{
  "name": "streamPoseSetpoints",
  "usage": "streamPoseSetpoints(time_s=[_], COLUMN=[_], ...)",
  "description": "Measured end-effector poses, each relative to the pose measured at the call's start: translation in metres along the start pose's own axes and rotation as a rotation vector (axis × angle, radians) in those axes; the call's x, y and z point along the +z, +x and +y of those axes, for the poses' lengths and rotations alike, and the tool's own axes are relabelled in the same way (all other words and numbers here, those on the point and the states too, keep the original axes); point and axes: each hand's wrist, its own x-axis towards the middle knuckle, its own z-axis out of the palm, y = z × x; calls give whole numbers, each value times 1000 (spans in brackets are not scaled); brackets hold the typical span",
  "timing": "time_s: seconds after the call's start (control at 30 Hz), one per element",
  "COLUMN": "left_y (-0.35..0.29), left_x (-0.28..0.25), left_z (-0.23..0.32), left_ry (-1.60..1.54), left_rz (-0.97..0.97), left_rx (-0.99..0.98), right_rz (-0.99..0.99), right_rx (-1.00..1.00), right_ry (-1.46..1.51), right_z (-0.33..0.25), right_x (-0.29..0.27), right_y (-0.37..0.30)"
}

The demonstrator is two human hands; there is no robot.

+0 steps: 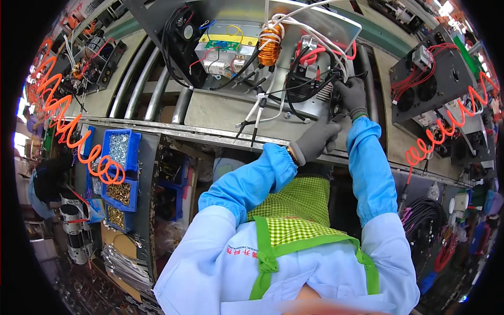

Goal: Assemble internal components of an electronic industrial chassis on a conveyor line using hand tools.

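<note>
My hands wear grey gloves, with blue sleeve covers on both forearms. My right hand [353, 97] is closed at the right end of an open metal chassis [236, 107], its fingertips on a bundle of black and white cables [336, 73]. Just below, at the chassis's front right corner, my left hand [316, 140] has its fingers curled by a black fan-like part [336, 103]; what they hold, if anything, is hidden. An orange-wound coil [270, 46] stands mid-chassis, left of my hands. White and black leads [257, 113] hang over the front edge. Left of the coil sits a green circuit board [223, 45].
Metal rollers [142, 84] run left of the chassis. Blue bins [121, 149] of screws and brass fittings stand at lower left. Coiled orange air hoses hang left [79, 139] and right [446, 126]. Another chassis [428, 79] with red wires is at right.
</note>
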Motion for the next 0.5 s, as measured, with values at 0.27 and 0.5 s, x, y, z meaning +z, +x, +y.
streamPoseSetpoints(time_s=[0.27,0.5], left_y=[11,-4], left_x=[31,-9], left_z=[61,-60], left_ry=[646,1167], left_rz=[-77,-68], left_rx=[-249,90], right_rz=[76,3], right_rx=[-5,45], right_ry=[20,69], right_z=[6,9], right_x=[4,3], right_y=[0,3])
